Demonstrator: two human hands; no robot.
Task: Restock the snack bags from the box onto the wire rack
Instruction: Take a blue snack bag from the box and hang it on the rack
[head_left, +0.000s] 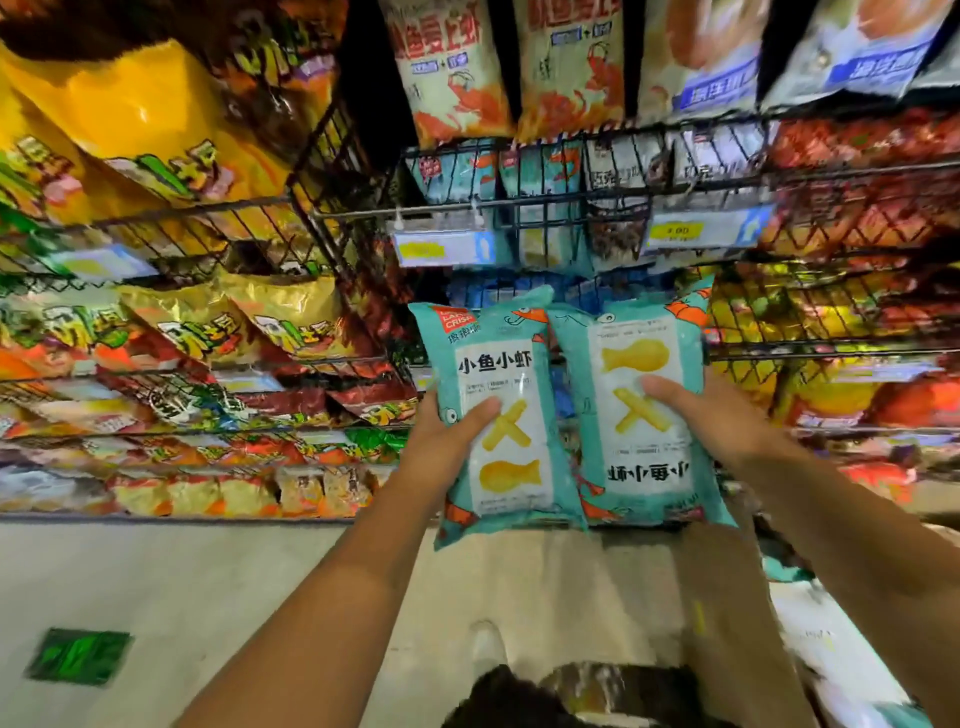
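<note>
I hold two teal snack bags side by side in front of the wire rack (519, 200). My left hand (447, 431) grips the left teal bag (498, 415), which is upright, thumb across its front. My right hand (701, 415) grips the right teal bag (644, 410), which is upside down. Both bags hover above the brown cardboard box (623, 597) on the floor below. More teal bags of the same kind (457, 171) stand in the black wire basket higher up, behind yellow price tags.
Wire shelves packed with yellow, red and orange snack bags (156, 322) flank the middle section on both sides. Larger bags (452, 67) hang on the top row. A pale floor with a green marker (78, 657) lies at lower left.
</note>
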